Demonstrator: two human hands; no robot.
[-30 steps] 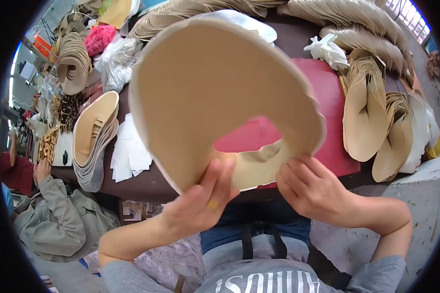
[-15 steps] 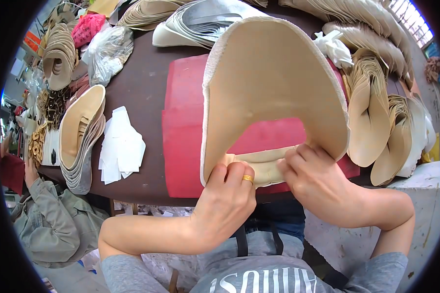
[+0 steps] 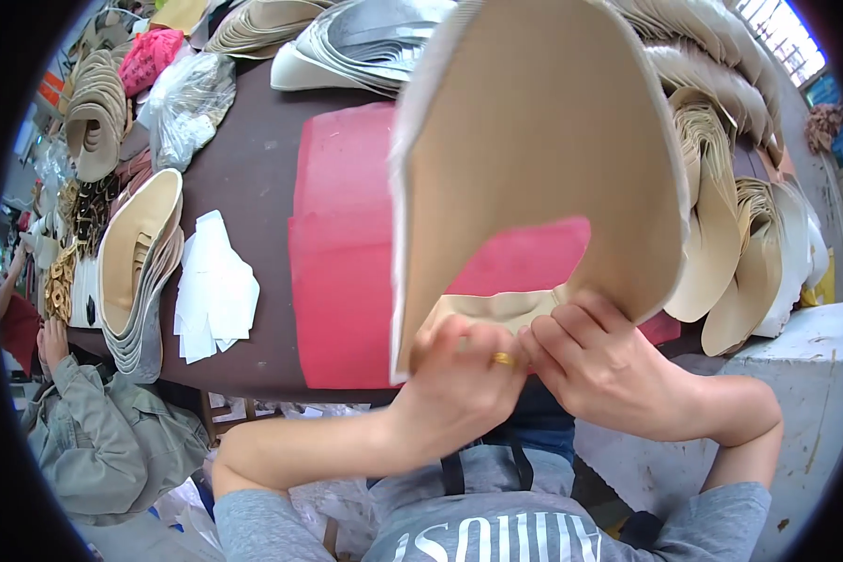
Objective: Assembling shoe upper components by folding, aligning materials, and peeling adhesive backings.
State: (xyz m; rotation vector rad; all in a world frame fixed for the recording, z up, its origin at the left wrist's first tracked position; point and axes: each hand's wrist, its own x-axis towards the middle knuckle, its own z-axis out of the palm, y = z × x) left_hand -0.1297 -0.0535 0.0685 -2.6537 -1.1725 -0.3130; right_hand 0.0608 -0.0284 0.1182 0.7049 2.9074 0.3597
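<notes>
A large tan boot upper piece (image 3: 543, 122) with a pale fuzzy edge stands raised in front of me, its curved wall arching away and a gap open near its lower end. Along that gap runs a padded cream band (image 3: 501, 304). My left hand (image 3: 464, 379), with a gold ring, is closed on the band's near left edge, slightly blurred. Beside it my right hand (image 3: 595, 361) pinches the right end of the same edge. The two hands almost touch, and their fingertips are partly hidden by the material.
Underneath lies a red sheet (image 3: 342, 253) on the dark brown table (image 3: 253, 159). White paper pieces (image 3: 215, 286) and a nested stack of tan uppers (image 3: 140, 272) lie to the left. More stacks (image 3: 707, 215) line the right. A co-worker's sleeve (image 3: 112, 421) shows at far left.
My left hand has moved right, closer to my right hand. The boot upper has risen and tilted, its top now reaching the picture's upper edge. Both hands keep their hold.
</notes>
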